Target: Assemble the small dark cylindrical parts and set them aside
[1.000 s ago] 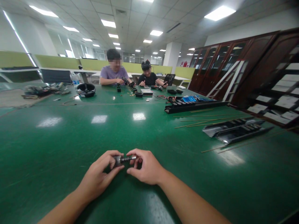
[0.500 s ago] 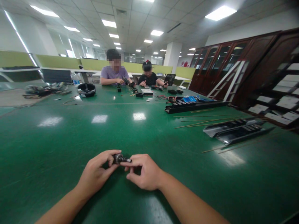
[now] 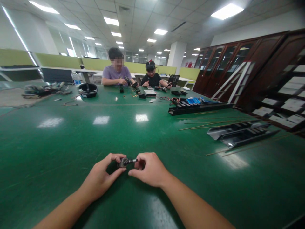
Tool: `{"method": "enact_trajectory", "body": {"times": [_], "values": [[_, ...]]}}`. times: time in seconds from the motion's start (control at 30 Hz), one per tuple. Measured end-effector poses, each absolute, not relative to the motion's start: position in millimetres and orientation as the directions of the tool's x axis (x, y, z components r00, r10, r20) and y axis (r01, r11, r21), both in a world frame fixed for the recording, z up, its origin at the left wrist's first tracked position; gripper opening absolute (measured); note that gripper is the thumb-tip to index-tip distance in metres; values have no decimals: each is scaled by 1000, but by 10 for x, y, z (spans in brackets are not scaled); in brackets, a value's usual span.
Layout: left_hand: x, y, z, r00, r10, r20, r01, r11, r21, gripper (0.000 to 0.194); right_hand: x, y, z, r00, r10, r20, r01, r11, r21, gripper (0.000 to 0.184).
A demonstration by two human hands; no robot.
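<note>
The half-open, seemingly empty right hand (image 3: pixel 152 170), at 3 o'clock, is risking jarring loose the left hand's (image 3: pixel 101 178) pinched metal part (image 3: pixel 122 163).

No legible txt, nos. or brands. Wht label (image 3: pixel 84 95) on blk headset (image 3: pixel 92 93), far L of grn table (image 3: pixel 119 133): too sm. to read. Red wall sign (image 3: pixel 190 65), back of rm nr cabinets (image 3: pixel 224 63): blurred. Blu bottle labels (image 3: pixel 77 82), far L: also illegible.
</note>
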State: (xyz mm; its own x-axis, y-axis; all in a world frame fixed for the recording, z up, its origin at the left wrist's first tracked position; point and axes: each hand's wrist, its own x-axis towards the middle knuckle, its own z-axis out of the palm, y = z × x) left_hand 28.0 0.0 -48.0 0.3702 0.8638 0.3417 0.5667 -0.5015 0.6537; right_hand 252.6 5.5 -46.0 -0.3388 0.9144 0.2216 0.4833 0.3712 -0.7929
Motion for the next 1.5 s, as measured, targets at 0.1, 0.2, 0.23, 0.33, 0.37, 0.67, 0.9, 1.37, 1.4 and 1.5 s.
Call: {"method": "enact_trajectory", "body": {"times": [0.1, 0.2, 0.23, 0.33, 0.37, 0.67, 0.9, 1.37, 1.4, 1.5], "values": [[272, -17, -477, 409, 846, 342, 575, -530, 624, 16, 2513, 48, -445, -337, 916, 219, 397, 349, -849, 36], [269, -40, -459, 440, 834, 333, 585, -547, 599, 20, 2500, 28, -420, -374, 886, 274, 369, 413, -832, 42], [270, -47, -449, 446, 833, 327, 589, -548, 594, 20, 2499, 24, -413, -380, 877, 293, 375, 436, -818, 40], [278, -63, -418, 457, 832, 314, 594, -548, 588, 20, 2504, 22, -399, -389, 862, 325, 401, 476, -783, 31], [282, -66, -408, 457, 833, 312, 597, -547, 587, 20, 2507, 23, -397, -394, 858, 329, 407, 483, -775, 30], [298, -81, -383, 496, 825, 271, 603, -552, 576, 20, 2509, 24, -383, -419, 843, 337, 415, 508, -755, 18], [289, -86, -431, 502, 822, 270, 625, -560, 544, 21, 2514, 52, -405, -426, 832, 355, 407, 527, -746, 11], [313, -100, -469, 488, 824, 289, 615, -559, 557, 19, 2521, 53, -405, -402, 848, 345, 412, 504, -759, 10], [315, -99, -471, 485, 826, 287, 616, -556, 558, 20, 2522, 55, -407, -399, 849, 345, 413, 503, -760, 10], [319, -100, -475, 472, 832, 292, 625, -550, 554, 21, 2526, 60, -413, -396, 849, 349, 417, 505, -756, 10]]}}
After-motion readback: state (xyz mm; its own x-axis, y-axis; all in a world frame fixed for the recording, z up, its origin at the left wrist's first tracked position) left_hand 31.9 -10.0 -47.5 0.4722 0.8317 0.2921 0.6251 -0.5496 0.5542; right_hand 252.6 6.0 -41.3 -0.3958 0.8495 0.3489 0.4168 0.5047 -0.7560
